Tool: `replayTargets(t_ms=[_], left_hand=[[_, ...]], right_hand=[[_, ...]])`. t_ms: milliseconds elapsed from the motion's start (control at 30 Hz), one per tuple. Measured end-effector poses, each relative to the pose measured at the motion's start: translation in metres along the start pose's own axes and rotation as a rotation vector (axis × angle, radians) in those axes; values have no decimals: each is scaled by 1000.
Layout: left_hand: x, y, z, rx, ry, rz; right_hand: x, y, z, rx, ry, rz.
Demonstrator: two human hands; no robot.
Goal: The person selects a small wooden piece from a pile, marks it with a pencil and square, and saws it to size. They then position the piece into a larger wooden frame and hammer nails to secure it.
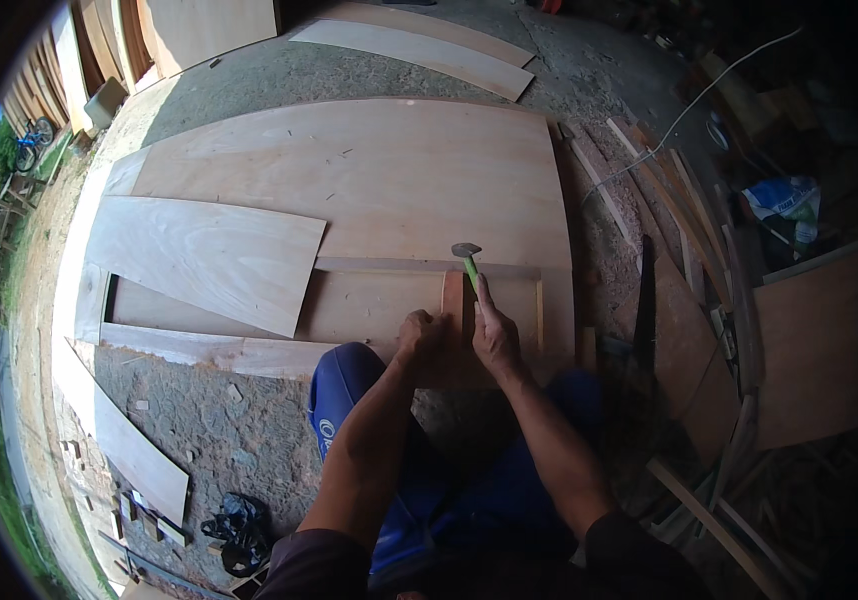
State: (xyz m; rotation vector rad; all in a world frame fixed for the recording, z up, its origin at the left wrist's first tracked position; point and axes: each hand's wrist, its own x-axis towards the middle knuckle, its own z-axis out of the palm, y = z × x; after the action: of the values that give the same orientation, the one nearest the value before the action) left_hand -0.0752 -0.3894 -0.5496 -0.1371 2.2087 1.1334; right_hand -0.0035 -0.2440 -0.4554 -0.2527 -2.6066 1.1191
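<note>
My right hand (496, 335) is wrapped round the green handle of a hammer (466, 250), whose dark metal head points away from me. The hammer is over a reddish-brown wood strip (454, 292) that lies across a long wooden frame (274, 354). Against the left side of that strip is my left hand (421, 335), its fingers closed; what they may hold is hidden. A loose thin plywood piece (214, 255) lies slantwise over the frame's left part. Beneath it all is a large plywood sheet (379, 175).
A cut plywood piece (139, 440) and a black plastic bag (239, 535) lie on the rough ground at left. Wood strips (684, 205), a handsaw (645, 305) and a brown panel (819, 350) are at right. More plywood strips (419, 55) lie at the far side.
</note>
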Motion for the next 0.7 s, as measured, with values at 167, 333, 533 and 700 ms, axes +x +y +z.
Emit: replayTargets(t_ms=[167,333,533,700], left_hand=[[-2,11,-6,67,42,6],[-2,12,-1,13,12,-14],[6,2,-5,-20,3,-32],[-2,23,1,55,33,27]], right_hand=[[15,-1,-9,-41,-143,40],[2,14,-2,-71,-174,50],[5,-5,0,53,41,-153],[10,46,5,-84,-148,24]])
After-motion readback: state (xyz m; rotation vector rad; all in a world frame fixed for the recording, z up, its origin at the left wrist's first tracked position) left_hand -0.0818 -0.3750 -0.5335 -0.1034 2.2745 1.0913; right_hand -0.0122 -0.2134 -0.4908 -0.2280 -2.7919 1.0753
